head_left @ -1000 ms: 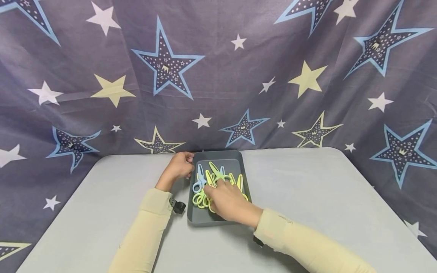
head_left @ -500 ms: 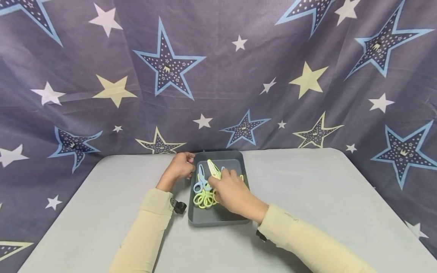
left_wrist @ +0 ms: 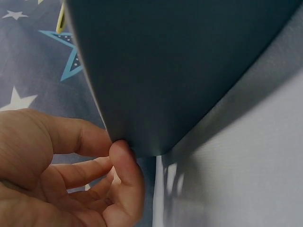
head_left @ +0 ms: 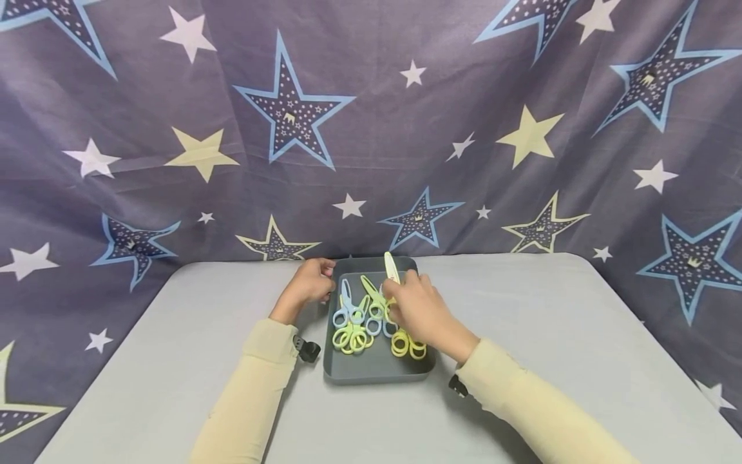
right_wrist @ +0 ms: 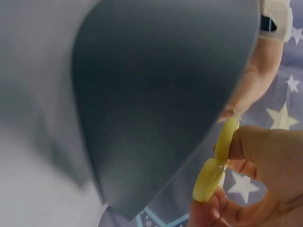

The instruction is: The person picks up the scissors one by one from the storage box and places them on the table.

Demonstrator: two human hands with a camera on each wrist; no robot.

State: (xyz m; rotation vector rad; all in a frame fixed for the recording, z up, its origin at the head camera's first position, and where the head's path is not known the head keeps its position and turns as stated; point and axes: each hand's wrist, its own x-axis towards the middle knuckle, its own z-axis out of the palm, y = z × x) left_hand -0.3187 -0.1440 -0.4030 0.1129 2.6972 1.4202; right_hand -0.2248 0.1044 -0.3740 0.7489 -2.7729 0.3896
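My left hand point(head_left: 311, 281) is at the far left side of a dark grey tray point(head_left: 377, 372); the left wrist view shows its thumb and fingers pinching the tray's edge near a corner. With my right hand point(head_left: 422, 309) I hold a pair of yellow scissors point(right_wrist: 207, 182) by the handles, blades point(head_left: 391, 265) pointing away, raised over the tray's right part. Below in the tray lie several more scissors: light blue scissors point(head_left: 346, 303) on the left, green scissors point(head_left: 351, 336) under them, another green pair point(head_left: 373, 291) in the middle, and yellow handles point(head_left: 400, 343) at the right, their blades hidden by my hand.
The tray stands on a pale grey table point(head_left: 522, 322), near its back edge. Behind the table hangs a dark curtain point(head_left: 371, 129) with printed stars. Each wrist carries a small black camera point(head_left: 307, 350).
My right hand has lifted the yellow scissors from the pile and moved right, uncovering more scissors in the tray. My left hand stays at the tray's edge.
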